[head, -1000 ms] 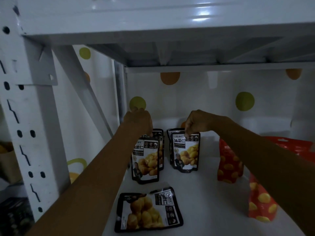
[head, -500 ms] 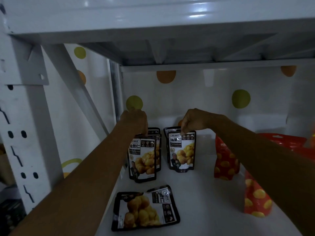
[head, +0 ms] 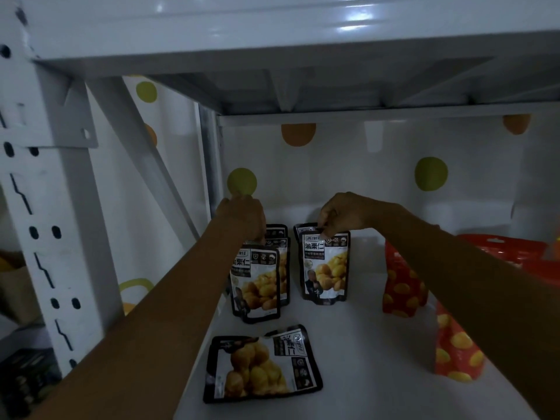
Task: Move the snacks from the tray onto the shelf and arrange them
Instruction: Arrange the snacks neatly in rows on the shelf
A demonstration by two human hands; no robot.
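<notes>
The left hand (head: pixel 242 218) covers the tops of the left pouches (head: pixel 257 283), so its grip there cannot be made out, and the forearm hides the front pouch's left edge. Behind the right pouch (head: pixel 325 268) only a corner of another pouch (head: pixel 298 230) shows. The right forearm crosses the red pouches (head: pixel 400 286), hiding much of them, and the red pack (head: pixel 509 248) at the right edge is partly covered. In the lower left, dark items (head: pixel 24 386) are too dim to identify. Small print on the lying pouch (head: pixel 263 365) is unreadable.
</notes>
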